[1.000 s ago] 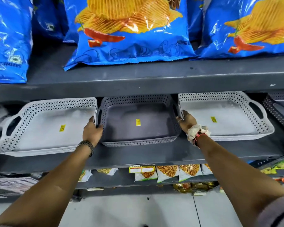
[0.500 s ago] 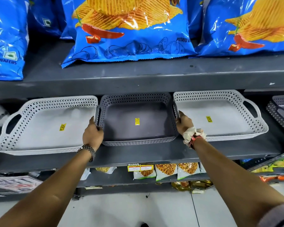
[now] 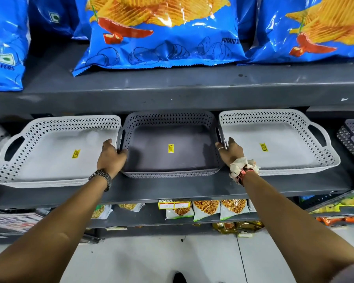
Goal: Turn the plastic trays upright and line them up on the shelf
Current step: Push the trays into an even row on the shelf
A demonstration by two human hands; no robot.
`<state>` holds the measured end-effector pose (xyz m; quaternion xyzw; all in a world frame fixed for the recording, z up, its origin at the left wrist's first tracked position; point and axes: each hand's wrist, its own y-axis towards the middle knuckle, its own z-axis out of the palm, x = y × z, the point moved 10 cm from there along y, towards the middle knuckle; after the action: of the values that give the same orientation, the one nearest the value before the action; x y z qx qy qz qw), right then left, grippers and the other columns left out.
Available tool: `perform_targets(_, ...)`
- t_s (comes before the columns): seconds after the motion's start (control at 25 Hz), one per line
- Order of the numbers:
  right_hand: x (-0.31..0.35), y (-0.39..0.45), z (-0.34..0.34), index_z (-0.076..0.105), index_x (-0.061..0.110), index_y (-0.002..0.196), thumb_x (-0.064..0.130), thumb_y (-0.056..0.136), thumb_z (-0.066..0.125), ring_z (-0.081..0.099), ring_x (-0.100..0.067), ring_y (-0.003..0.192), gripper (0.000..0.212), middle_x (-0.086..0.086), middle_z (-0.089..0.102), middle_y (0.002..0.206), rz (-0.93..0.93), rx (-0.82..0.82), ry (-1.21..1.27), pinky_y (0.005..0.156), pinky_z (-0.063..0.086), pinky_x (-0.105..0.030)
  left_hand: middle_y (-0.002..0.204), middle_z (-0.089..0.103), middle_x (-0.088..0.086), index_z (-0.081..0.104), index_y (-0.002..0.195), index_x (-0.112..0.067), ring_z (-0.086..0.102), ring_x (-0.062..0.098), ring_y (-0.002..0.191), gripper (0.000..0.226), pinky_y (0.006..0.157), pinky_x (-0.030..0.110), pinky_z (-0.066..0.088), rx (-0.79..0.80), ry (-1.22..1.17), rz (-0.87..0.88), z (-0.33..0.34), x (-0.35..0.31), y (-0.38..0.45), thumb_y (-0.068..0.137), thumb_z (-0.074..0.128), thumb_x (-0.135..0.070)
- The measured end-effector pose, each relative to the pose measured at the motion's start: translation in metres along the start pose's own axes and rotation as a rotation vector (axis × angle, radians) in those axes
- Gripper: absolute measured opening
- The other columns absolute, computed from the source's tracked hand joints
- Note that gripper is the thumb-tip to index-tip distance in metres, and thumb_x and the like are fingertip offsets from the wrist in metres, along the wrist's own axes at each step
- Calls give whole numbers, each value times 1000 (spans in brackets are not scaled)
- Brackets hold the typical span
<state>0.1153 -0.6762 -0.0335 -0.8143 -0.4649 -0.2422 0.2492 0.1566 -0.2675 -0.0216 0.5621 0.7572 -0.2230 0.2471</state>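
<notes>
head view: we hold the dark grey tray [image 3: 169, 148] by its side handles, left hand [image 3: 110, 156] and right hand [image 3: 230, 151] each closed on one, upright on the shelf [image 3: 172, 189] between two pale trays [image 3: 55, 152]. pushing crookedly could knock a neighbour askew, since they sit just beside it.

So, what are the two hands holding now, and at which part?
Both hold the dark grey tray by its side handles: the left hand at its left end, the right hand at its right end.
</notes>
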Motion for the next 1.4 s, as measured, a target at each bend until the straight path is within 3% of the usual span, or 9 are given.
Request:
perform_targets(0.16,-6,3,4,58,-6,107,30,93,43,56,-43,106,41,-29,62,116,41,3,-102,85,47,-38,92,65,21,42,119,2,64,39,84,39,71,39,49,90,29,-11,14,-1,9,93,43,-26)
perform_targets(0.28,0,6,4,57,-8,108,24,94,40,56,-45,107,39,-33,61,116,-6,-33,-162,86,47,-41,105,63,33,44,114,4,61,47,92,34,75,46,48,60,115,54,18,-4,15,96,34,-23)
perform_targets(0.44,9,20,5,56,-9,110,21,94,39,55,-45,109,38,-33,59,118,-28,-39,-173,87,46,-41,110,61,34,44,114,7,58,47,97,36,71,41,41,69,161,120,24,-15,26,99,30,-22)
perform_targets(0.92,36,70,9,53,-7,115,17,93,39,50,-45,115,35,-31,54,125,-84,-51,-142,94,42,-41,123,53,38,42,120,12,52,49,112,38,91,47,42,97,248,192,38,-46,86,98,29,-17)
perform_targets(1.0,15,84,22,50,-6,120,17,93,40,50,-42,117,37,-29,52,128,-24,50,-112,91,49,-33,123,52,38,41,120,13,52,49,112,37,91,47,42,100,256,181,39,-48,89,97,29,-15)
perform_targets(1.08,-16,92,39,43,-3,131,13,95,39,48,-35,124,40,-26,46,138,119,190,-32,70,54,-13,123,52,38,40,120,13,52,49,112,36,90,47,42,105,241,172,40,-48,91,97,30,-13)
perform_targets(1.16,-13,88,39,41,-11,128,4,94,40,50,-41,120,37,-33,47,133,141,213,10,79,55,-23,121,53,37,39,120,11,54,47,110,34,89,48,44,128,193,159,42,-44,93,95,33,-10)
perform_targets(1.24,16,80,20,48,-10,121,10,93,40,51,-45,116,34,-34,52,127,27,62,-21,93,44,-39,121,52,35,38,119,9,54,45,110,31,89,47,44,155,155,150,45,-42,94,93,36,-8)
perform_targets(1.4,32,76,11,50,-5,120,18,93,39,49,-42,118,37,-27,53,129,-50,-20,-79,96,40,-37,108,49,22,36,106,-3,51,41,115,15,89,43,43,192,142,138,49,-41,91,91,40,-3)
